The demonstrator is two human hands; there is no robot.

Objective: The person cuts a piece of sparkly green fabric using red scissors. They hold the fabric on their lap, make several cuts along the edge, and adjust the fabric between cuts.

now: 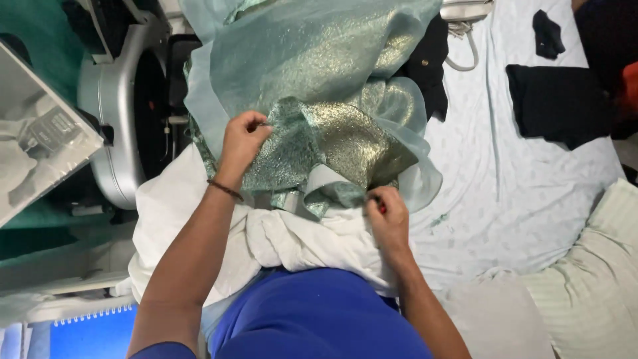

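Fabric place: the glittery green fabric (312,100) spreads from the top centre of the frame down to the middle, over a heap of white cloth (279,242) on the person's lap.
Left hand: the left hand (242,141) sits left of centre, fingers pinched on the fabric's folded edge, a dark cord bracelet (224,190) round the wrist.
Right hand: the right hand (387,216) lies lower, right of centre, fingers closed on the fabric's lower hem; something small and red shows at the fingertips, too small to tell what.
Between the hands: a folded patch of the fabric stretches slantwise from upper left to lower right.
Fabric look: pale sea-green with gold metallic shimmer, sheer at its borders, creased and doubled over in the middle.
Surroundings: a pale patterned bedsheet (518,179) fills the right side, with black garments (558,103) at upper right; a blue spiral notebook (93,332) lies at lower left.
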